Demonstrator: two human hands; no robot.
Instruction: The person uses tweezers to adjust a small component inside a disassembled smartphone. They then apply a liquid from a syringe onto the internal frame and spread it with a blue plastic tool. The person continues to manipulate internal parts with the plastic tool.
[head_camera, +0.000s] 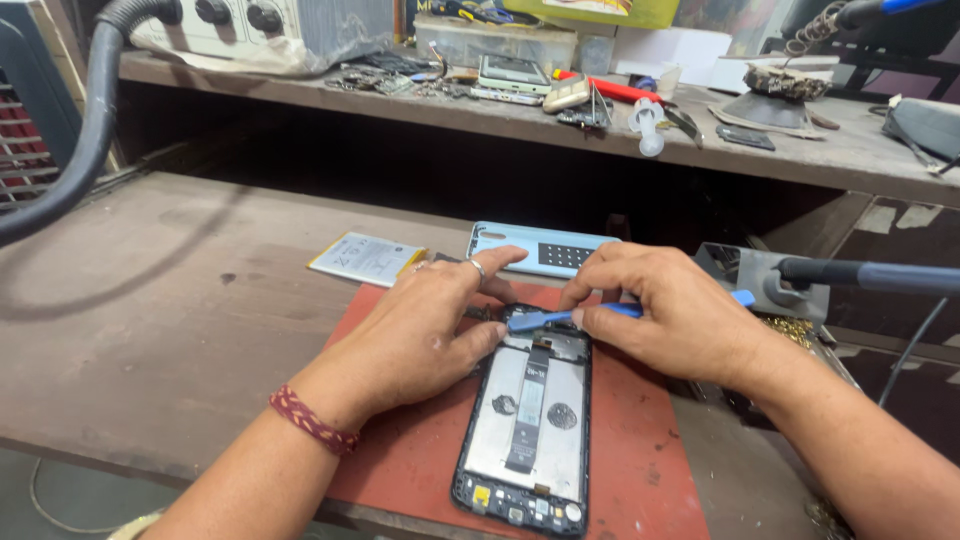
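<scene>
Blue pry tool (560, 317) over opened phone (527, 420)

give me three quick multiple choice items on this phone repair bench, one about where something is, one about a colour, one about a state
1. Where does the light blue back cover lie?
A. on the upper shelf
B. just beyond the opened phone, at the far edge of the red mat
C. under the grey hose

2. What colour is the pry tool in the right hand?
A. blue
B. yellow
C. white

3. What state is the phone in?
A. fully closed
B. back removed, inner parts exposed
C. screen lit, face up

Answers:
1. B, the cover rests behind both hands, past the phone's top end.
2. A, its blue flat tip points toward the left hand at the phone's top end.
3. B, the inside plate, a flat cable and the bottom board show inside the frame.
</scene>
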